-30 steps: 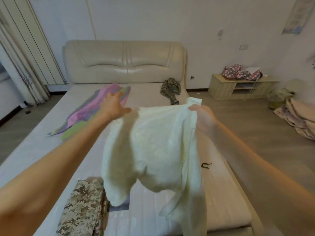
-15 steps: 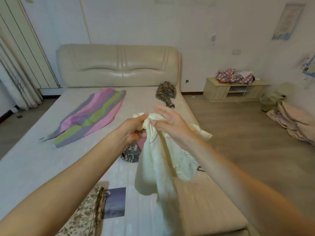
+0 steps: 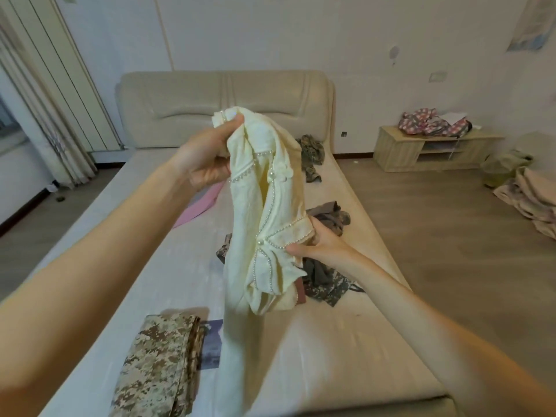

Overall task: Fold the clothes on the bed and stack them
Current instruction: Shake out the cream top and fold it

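While cream garment (image 3: 264,206) hangs bunched over mid-bed (image 3: 346,341), left hand (image 3: 204,158) grips top edge, right hand (image 3: 322,245) pinches pearl-trimmed corner. Advice: shake out, lay flat, align seams, fold, then stack on near-left camouflage pile (image 3: 159,368).

The cream garment (image 3: 261,212) covered most of a pink cloth (image 3: 197,207) left of the bed's (image 3: 346,350) middle, and part of the camouflage heap (image 3: 326,284) nearer its right edge. The left hand's (image 3: 201,158) fingers were lost behind the fabric. Near the foot's left corner, the folded camouflage piece (image 3: 159,365) ran off the picture's bottom edge, as did the garment's lower end.
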